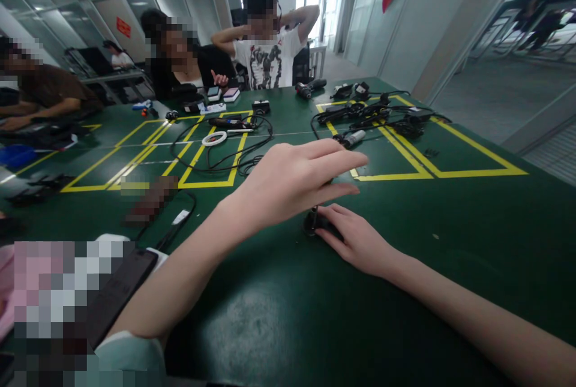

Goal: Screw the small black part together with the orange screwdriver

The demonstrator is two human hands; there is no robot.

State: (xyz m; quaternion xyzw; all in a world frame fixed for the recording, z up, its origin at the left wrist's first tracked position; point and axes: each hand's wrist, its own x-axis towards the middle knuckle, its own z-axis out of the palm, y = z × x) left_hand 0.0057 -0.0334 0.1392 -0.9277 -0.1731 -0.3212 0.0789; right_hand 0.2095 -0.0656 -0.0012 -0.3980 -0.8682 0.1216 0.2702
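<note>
A dark round piece (309,224) sits on the green table (450,219), pinched in the right hand (360,238). Above it arches the left hand (292,177), whose grip I can't tell from here. Beyond both lie black cables (375,114).

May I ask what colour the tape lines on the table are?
The tape lines are yellow (head view).

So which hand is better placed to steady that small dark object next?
Probably the right hand: its fingers are at the dark object, near the table; the left hand is raised higher.
</note>
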